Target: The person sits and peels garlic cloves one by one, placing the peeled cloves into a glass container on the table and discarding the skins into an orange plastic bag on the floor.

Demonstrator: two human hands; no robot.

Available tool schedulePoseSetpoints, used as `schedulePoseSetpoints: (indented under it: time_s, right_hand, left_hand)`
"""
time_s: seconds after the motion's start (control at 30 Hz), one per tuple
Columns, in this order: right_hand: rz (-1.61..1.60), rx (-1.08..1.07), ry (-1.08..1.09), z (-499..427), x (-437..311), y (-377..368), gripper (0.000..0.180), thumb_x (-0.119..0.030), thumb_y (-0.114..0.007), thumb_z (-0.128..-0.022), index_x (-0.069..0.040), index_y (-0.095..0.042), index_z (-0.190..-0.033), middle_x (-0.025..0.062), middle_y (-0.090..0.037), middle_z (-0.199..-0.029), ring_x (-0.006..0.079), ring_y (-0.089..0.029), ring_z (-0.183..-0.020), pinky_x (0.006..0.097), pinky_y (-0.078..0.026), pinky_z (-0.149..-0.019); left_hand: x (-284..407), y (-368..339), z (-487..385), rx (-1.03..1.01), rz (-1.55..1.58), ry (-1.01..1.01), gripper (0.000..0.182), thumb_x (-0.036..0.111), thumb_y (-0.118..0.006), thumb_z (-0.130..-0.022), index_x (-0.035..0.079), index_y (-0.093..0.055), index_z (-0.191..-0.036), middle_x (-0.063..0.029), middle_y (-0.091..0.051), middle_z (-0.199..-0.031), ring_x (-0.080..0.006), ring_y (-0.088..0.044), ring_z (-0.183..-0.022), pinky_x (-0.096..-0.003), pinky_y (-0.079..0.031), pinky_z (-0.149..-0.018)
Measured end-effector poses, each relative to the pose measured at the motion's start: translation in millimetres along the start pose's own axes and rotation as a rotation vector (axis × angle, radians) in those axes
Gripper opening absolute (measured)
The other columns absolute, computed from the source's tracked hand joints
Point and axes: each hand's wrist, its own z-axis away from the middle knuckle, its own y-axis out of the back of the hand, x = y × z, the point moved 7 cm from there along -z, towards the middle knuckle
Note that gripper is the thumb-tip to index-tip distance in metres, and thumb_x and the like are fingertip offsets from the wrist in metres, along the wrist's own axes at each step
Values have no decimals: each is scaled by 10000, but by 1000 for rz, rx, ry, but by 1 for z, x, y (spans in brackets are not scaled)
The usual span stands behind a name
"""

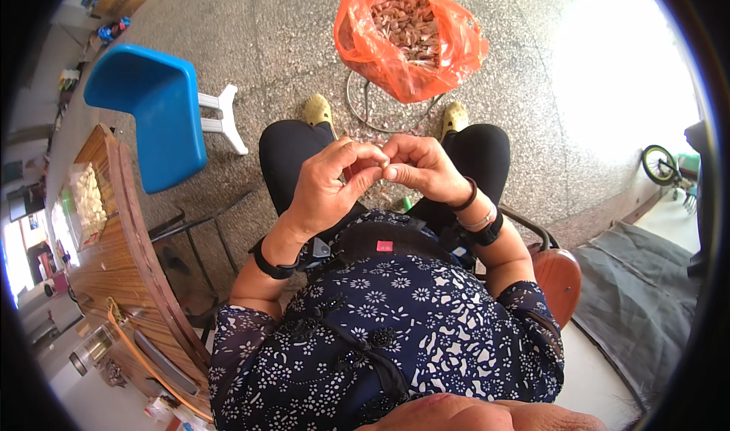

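Note:
My left hand [325, 183] and my right hand [428, 171] meet in front of my lap, thumbs and forefingers pinched together. A small pale piece [381, 164] shows between the fingertips, mostly hidden by them. Beyond my knees, an orange plastic bag [353, 37] stands open on a round metal stool frame [349, 97]. Inside it lie many pinkish-brown pieces [405, 23] that look like unpeeled garlic cloves. Papery scraps [342, 136] lie on the floor between my feet.
A blue plastic chair [165, 117] with white legs stands ahead on the left. Along my left side runs a wooden table [114, 260] bearing a pack of pale cloves [88, 197], an orange cord [134, 348] and a glass jar [91, 348]. A small wheel [658, 164] is far right.

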Motion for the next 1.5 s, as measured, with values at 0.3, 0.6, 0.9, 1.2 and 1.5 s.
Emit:
schedulePoseSetpoints:
  time_s: [0.3,0.6,0.9,1.2,1.5]
  right_hand:
    - [-577,97,-110,-14,34,24,114,-112,-441,-949,-51,-504,-875,-28,-376,-594,46,-275,-444,204,-215,-386]
    - [-755,220,-81,-35,69,100,52,-100,-479,-895,-84,-517,-864,-5,-439,-617,59,-297,-432,209,-228,-361]
    - [-630,217,-101,-42,86,123,116,-10,-425,-840,-44,-526,-886,24,-467,-639,62,-287,-403,210,-226,-343]
    - [-550,151,-137,-47,82,118,126,-78,-493,-815,-45,-594,-883,0,-500,-628,34,-315,-410,206,-197,-363]
    - [-523,154,-149,-49,76,111,140,-46,-439,-883,-27,-569,-929,-31,-396,-569,40,-291,-404,199,-205,-345]
  left_hand:
    - [-30,-1,-16,77,54,153,90,99,-669,-887,19,-651,-925,-51,-643,-832,-120,-614,-709,-256,-488,-623]
    - [-48,5,-95,82,-298,-10,101,92,-659,-866,18,-655,-935,-118,-646,-840,-250,-647,-719,-325,-500,-640]
    - [-92,-20,-196,-20,-804,-93,138,194,-641,-855,77,-696,-904,-131,-656,-903,-323,-638,-852,-400,-505,-745]
    - [-134,-39,-225,-168,-1160,19,281,256,-668,-811,89,-686,-1036,-180,-643,-1021,-349,-623,-970,-442,-488,-859]
    - [-137,-34,-231,-249,-980,-28,184,166,-709,-778,37,-626,-878,-168,-648,-927,-346,-631,-898,-442,-484,-780]
